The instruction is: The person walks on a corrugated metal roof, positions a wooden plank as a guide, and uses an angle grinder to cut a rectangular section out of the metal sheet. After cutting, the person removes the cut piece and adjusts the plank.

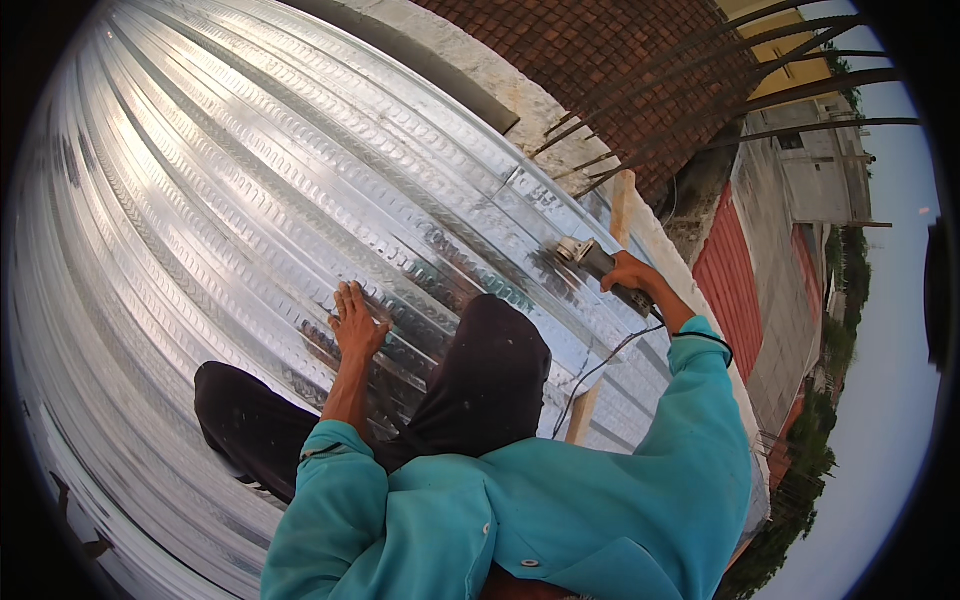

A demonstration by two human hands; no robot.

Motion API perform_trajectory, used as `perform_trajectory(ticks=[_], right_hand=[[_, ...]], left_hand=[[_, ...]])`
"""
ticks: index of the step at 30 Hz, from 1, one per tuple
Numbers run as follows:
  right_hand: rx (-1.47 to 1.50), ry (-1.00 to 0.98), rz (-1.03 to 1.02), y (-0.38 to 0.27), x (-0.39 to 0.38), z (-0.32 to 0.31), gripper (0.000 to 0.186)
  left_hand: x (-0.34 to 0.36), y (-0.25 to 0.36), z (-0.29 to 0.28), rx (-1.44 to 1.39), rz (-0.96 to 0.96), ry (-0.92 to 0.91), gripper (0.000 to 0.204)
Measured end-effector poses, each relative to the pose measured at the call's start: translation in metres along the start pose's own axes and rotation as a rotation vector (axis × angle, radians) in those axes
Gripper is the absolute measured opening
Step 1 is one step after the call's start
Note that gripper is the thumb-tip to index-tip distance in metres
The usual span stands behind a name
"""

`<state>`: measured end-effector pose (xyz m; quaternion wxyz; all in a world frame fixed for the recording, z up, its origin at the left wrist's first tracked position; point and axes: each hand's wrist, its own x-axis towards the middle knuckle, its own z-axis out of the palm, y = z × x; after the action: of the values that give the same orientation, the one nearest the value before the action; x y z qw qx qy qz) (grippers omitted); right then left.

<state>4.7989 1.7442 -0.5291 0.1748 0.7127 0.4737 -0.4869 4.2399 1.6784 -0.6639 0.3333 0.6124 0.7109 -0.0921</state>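
My right hand [632, 272] is closed around the body of an angle grinder [597, 262], whose metal head points left, low over the silvery ribbed metal decking [270, 150]. A dark power cord [608, 358] runs from the grinder's rear end back toward my body. Whether the grinder's disc touches the sheet I cannot tell. My left hand [357, 322] rests on the decking in front of my knees, fingers stretched out and holding nothing.
Along the far and right side runs a concrete edge [545, 120], with bent steel rebars [700, 95] jutting over it. Wooden pieces lie near the grinder [622, 208] and by my right knee [583, 412]. Beyond the edge are a tiled roof [590, 60] and a red roof [732, 280] below.
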Motion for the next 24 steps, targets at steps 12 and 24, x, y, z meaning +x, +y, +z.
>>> perform_trajectory(ticks=[12, 24], right_hand=[[0.013, 0.061, -0.047, -0.010, 0.002, 0.004, 0.067], [-0.018, 0.099, -0.121, -0.006, 0.022, 0.004, 0.056]], left_hand=[[0.000, -0.004, 0.004, -0.011, 0.009, 0.026, 0.118], [0.000, -0.003, 0.004, -0.002, -0.013, 0.016, 0.118]])
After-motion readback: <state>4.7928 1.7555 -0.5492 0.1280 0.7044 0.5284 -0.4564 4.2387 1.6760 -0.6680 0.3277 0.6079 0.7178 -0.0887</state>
